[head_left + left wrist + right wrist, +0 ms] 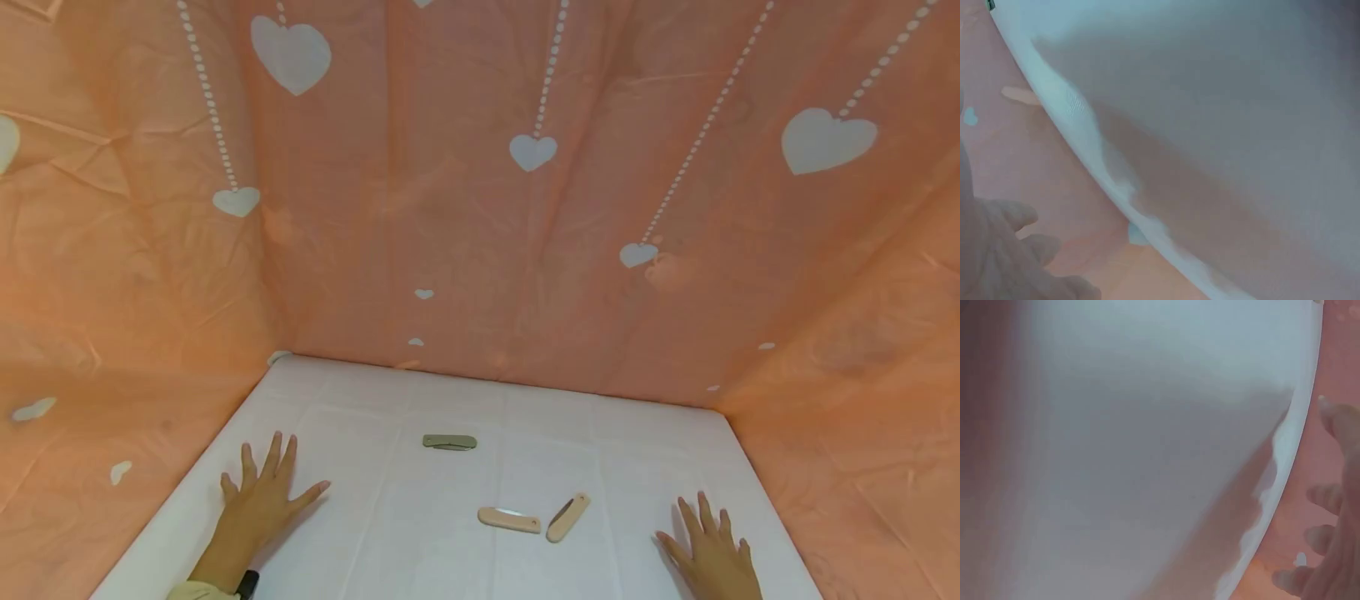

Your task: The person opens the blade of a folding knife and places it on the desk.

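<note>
Three folding knives lie on the white table [405, 558] between my hands. The green folding knife [448, 442] is farthest back, lying roughly level. Nearer, a beige folding knife [509, 520] lies with a sliver of blade along its upper side, and a second beige folding knife [568, 517] is tilted just to its right. My left hand [258, 504] spreads its fingers over the left side of the table, holding nothing. Over the right side my right hand [712, 550] is likewise spread and holds nothing. Both wrist views show a hand's shadow on the white surface.
Orange cloth walls with white hearts surround the table: a left wall [150, 300], a back wall [465, 233] and a right wall [877, 375]. A dark wristband [247, 583] and a pale sleeve [198, 592] show at my left wrist.
</note>
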Demonstrator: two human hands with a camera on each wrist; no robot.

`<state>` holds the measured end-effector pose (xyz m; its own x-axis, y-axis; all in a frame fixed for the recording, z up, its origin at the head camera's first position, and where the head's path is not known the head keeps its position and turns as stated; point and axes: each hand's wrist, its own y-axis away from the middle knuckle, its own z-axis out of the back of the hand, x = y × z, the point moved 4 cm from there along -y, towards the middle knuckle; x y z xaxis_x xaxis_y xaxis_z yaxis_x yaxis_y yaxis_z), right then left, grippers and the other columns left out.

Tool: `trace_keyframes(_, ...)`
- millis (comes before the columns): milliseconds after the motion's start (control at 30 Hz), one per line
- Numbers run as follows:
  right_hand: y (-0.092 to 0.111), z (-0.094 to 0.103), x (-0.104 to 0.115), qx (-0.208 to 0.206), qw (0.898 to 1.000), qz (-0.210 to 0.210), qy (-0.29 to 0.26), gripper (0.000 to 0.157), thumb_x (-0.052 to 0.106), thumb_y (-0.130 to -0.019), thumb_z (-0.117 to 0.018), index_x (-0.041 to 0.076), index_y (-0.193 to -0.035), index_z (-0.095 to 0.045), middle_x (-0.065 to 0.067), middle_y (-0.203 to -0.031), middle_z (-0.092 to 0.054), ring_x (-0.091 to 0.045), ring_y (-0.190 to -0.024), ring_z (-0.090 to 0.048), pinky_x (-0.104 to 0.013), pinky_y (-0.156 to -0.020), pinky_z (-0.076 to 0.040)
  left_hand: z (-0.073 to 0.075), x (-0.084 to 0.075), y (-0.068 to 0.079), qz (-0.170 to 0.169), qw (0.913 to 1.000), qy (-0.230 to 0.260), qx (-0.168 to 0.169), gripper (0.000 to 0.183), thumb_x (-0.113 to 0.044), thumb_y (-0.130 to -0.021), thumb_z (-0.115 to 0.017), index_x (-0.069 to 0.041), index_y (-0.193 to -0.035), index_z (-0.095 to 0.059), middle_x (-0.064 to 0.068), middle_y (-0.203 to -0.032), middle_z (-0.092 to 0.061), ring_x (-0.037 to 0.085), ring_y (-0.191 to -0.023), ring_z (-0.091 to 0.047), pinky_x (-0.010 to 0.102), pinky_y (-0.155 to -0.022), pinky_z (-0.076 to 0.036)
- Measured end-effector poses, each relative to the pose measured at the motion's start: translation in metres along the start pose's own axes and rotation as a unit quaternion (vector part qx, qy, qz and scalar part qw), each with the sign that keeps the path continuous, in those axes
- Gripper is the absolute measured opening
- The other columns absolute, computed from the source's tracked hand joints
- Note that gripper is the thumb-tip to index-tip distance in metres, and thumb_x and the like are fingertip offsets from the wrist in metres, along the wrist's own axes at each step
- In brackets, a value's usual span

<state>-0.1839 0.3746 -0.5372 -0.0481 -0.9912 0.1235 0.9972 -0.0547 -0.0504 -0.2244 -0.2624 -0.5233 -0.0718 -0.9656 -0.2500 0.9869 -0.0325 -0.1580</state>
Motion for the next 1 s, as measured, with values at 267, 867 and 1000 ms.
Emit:
trace_keyframes(267, 0.001, 0.007, 0.006, -0.026, 0.999, 0.030, -0.004, 0.082, 0.064, -0.086, -0.047, -0.002, -0.134, -0.041, -0.034, -0.138, -0.029, -0.064, -0.116, -0.024, -0.077, -0.082, -0.030, 0.010, -0.006, -0.004, -0.016, 0.9993, -0.011, -0.032, 0.096, -0.069, -0.082, -0.048, 0.001, -0.144, -0.025, 0.025, -0.148, -0.019, 0.061, -0.127, -0.005, 0.083, -0.085, -0.008)
trace_keyframes(867, -0.005, 0.044, 0.046, -0.127, 0.986, 0.104, -0.025, 0.061, 0.046, -0.087, -0.061, 0.007, -0.132, -0.050, -0.025, -0.129, -0.050, -0.054, -0.115, -0.040, -0.072, -0.086, -0.034, 0.027, -0.043, -0.015, -0.075, 0.9959, -0.012, -0.050, 0.090, -0.064, -0.083, -0.053, -0.002, -0.144, -0.030, 0.022, -0.147, -0.024, 0.054, -0.129, -0.015, 0.071, -0.095, -0.024)
trace_keyframes(1000, -0.007, 0.050, 0.059, -0.128, 0.985, 0.116, -0.020, 0.058, 0.045, -0.086, -0.062, 0.011, -0.132, -0.051, -0.022, -0.130, -0.050, -0.051, -0.118, -0.039, -0.073, -0.087, -0.032, 0.026, -0.054, -0.022, -0.085, 0.9958, 0.023, -0.027, 0.090, -0.062, -0.084, -0.054, -0.001, -0.145, -0.027, 0.025, -0.148, -0.022, 0.053, -0.130, -0.016, 0.068, -0.096, -0.029)
